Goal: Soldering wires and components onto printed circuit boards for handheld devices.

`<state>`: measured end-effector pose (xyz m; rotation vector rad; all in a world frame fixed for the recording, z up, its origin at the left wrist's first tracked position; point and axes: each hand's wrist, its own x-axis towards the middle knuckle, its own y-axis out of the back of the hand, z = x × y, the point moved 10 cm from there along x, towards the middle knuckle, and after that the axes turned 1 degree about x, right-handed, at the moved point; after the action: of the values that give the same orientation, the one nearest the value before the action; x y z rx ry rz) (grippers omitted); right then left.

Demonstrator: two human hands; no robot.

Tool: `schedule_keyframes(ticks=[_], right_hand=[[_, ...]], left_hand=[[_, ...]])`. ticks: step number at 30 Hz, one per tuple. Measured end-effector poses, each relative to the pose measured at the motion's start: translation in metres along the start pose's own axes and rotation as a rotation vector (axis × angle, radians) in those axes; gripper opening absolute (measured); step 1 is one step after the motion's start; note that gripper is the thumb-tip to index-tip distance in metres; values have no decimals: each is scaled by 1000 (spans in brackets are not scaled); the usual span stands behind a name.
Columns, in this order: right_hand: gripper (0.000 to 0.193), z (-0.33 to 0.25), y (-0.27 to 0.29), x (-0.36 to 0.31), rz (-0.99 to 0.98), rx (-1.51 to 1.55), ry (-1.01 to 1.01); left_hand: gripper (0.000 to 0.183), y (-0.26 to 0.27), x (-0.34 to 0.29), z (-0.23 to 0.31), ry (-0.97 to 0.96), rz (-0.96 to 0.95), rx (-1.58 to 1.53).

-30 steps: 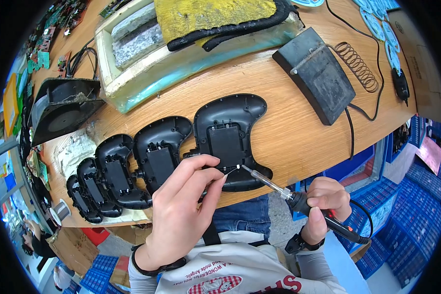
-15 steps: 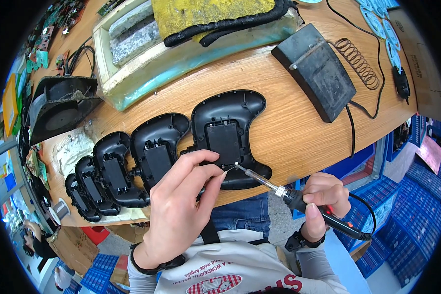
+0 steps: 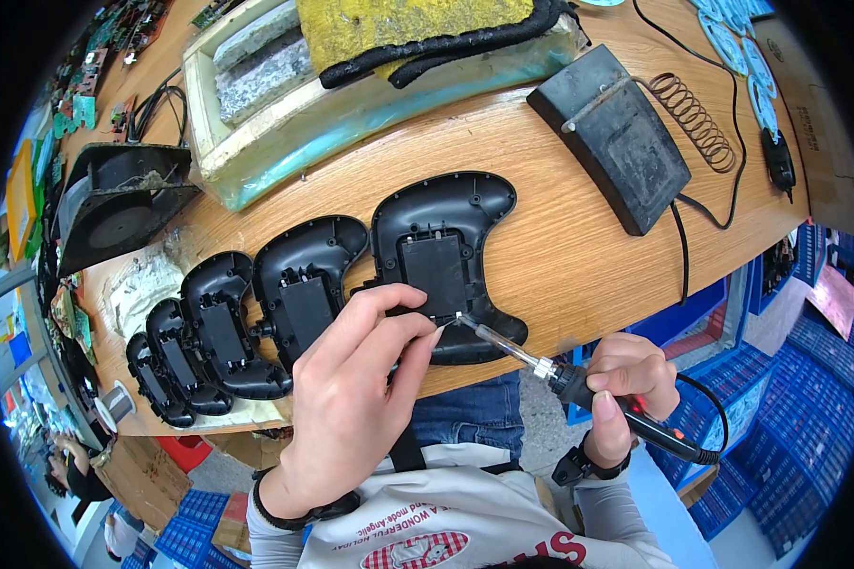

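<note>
In my right hand (image 3: 628, 384) I grip the black handle of a soldering iron (image 3: 593, 394). Its tip touches, or nearly touches, a small metal contact at the lower edge of the battery compartment in a black game controller shell (image 3: 489, 199). My left hand (image 3: 356, 365) rests over that shell's near left part, thumb and fingers pinched close beside the tip. Whatever thin thing the pinch holds is too small to make out. Several more black shells (image 3: 296, 261) stand in a row to the left, each with the compartment's outer side up.
A yellow cloth (image 3: 427, 38) lies over a pale box (image 3: 285, 147) at the back. A black fan (image 3: 119, 204) stands at left, near a wire spool (image 3: 114, 406). At right are a black iron stand (image 3: 617, 142) and a coiled holder (image 3: 693, 123). Blue crates (image 3: 797, 398) sit below.
Both hands, the soldering iron and the shell keep almost the same places. The whole view has shifted very slightly.
</note>
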<state>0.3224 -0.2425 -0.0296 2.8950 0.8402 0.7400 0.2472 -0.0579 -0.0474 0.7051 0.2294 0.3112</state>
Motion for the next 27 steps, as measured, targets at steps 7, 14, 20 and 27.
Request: schedule_keyframes(ticks=[7, 14, 20, 27], right_hand=[[14, -7, 11, 2, 72, 41, 14], [17, -1, 38, -10, 441, 115, -97], [18, 1, 31, -14, 349, 179, -113], [13, -28, -19, 0, 229, 198, -79]], left_hand=[[11, 30, -3, -3, 68, 66, -124], [5, 178, -126, -111, 380, 449, -416], [12, 324, -264, -220, 611, 875, -284], [17, 386, -271, -331, 400, 910, -759]])
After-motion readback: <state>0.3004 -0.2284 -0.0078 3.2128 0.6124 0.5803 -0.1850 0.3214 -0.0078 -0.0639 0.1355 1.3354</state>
